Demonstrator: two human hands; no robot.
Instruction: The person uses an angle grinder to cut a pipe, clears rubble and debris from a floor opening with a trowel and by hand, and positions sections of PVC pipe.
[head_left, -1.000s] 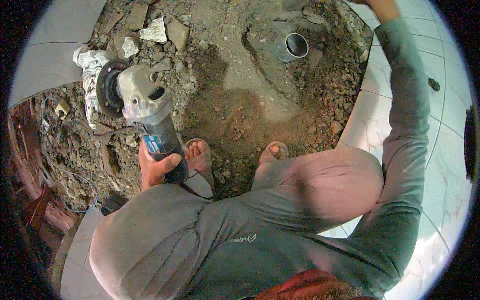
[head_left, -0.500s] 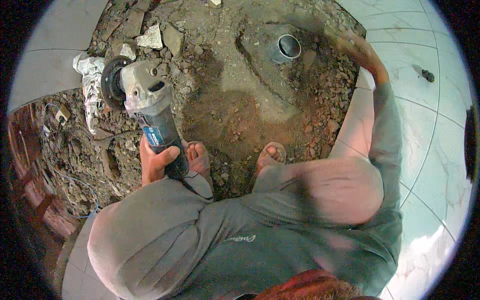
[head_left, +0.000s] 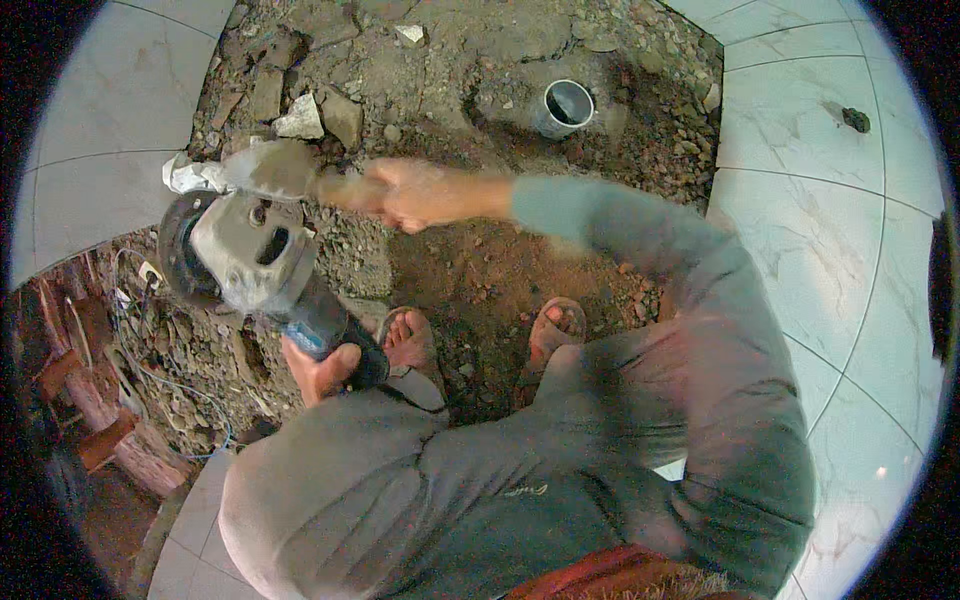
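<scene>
My left hand (head_left: 318, 372) is wrapped round the dark body of an angle grinder (head_left: 262, 252). The grinder's dusty metal head points up and left, with a dark round disc (head_left: 182, 250) at its far end. My right hand (head_left: 425, 192) is closed on the handle of a trowel (head_left: 272, 168), which is smeared by motion. Its grey blade lies just beyond the grinder's head in this view; whether the two touch I cannot tell. Behind the blade shows part of a crumpled white sheet (head_left: 190, 176).
Rubble and soil (head_left: 480, 245) lie between pale floor tiles (head_left: 800, 130). A grey pipe end (head_left: 566, 108) stands up from the dirt. Broken tile (head_left: 300, 118) and stones lie at the far left. A thin cable (head_left: 175, 385) runs over rubble near bricks (head_left: 100, 440). My sandalled feet (head_left: 410, 340) are close by.
My right hand has swung from the far right across to the left, bringing the trowel beside the grinder's head. The grinder stays in my left hand and has shifted slightly nearer.
</scene>
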